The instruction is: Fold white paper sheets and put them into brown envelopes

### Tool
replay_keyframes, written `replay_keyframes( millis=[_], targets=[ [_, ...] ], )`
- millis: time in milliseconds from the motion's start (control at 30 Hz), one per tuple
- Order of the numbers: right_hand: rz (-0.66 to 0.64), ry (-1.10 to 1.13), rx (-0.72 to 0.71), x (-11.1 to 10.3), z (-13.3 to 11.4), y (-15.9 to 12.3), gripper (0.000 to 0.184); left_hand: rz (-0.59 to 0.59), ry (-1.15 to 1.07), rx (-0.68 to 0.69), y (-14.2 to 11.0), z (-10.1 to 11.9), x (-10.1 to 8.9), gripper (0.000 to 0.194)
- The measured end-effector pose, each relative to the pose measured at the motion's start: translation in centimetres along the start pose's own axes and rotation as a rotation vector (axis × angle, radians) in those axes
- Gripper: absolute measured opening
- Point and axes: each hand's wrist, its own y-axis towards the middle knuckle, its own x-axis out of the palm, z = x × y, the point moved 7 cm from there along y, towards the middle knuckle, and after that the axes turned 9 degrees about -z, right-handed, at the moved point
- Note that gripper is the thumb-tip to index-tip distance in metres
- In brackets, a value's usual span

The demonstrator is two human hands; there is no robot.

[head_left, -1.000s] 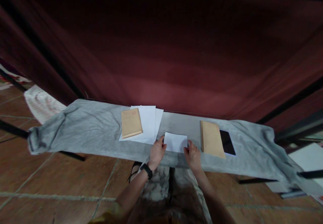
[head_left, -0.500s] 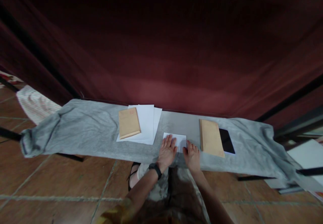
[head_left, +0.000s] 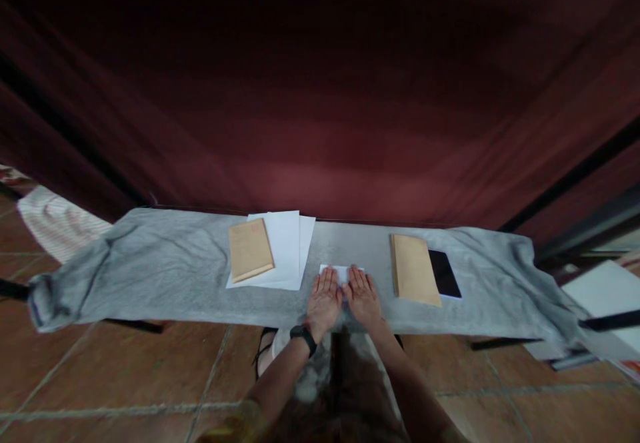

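Observation:
My left hand (head_left: 324, 298) and my right hand (head_left: 363, 297) lie flat side by side, fingers stretched out, on a small folded white paper (head_left: 342, 272) on the grey cloth (head_left: 165, 270) covering a narrow table. Only the paper's far edge shows past my fingertips. A black band is on my left wrist. Left of my hands, a brown envelope (head_left: 249, 250) rests on a few white sheets (head_left: 287, 243). To the right lies a stack of brown envelopes (head_left: 414, 269) beside a dark phone (head_left: 443, 274).
A dark red curtain (head_left: 320, 110) hangs right behind the table. The floor is brown tile (head_left: 100, 376). A striped cloth (head_left: 55, 226) lies at the far left, and white sheets (head_left: 600, 296) sit low at the far right.
Both hands moved from the paper's side edges onto its top, pressing flat and close together. The paper now shows much less. My view has shifted slightly.

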Motion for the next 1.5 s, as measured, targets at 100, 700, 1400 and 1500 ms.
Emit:
replay_keyframes(
  millis=[100,700,1400,1500],
  targets=[
    [0.033,-0.038,0.029,-0.2,1.8,-0.5,0.055,0.015,0.006,-0.048,0.0,-0.5,-0.3,0.059],
    [0.022,-0.119,0.024,0.2,3.8,-2.4,0.056,-0.032,-0.141,0.157,1.7,7.5,-0.4,0.056],
    [0.103,0.0,0.038,-0.2,0.4,-1.3,0.052,0.072,0.032,-0.102,0.4,-1.9,-0.4,0.06],
    [0.048,0.024,-0.129,0.2,-2.5,-2.0,0.047,0.059,0.04,-0.087,0.4,-1.9,-0.4,0.06]
  ],
)
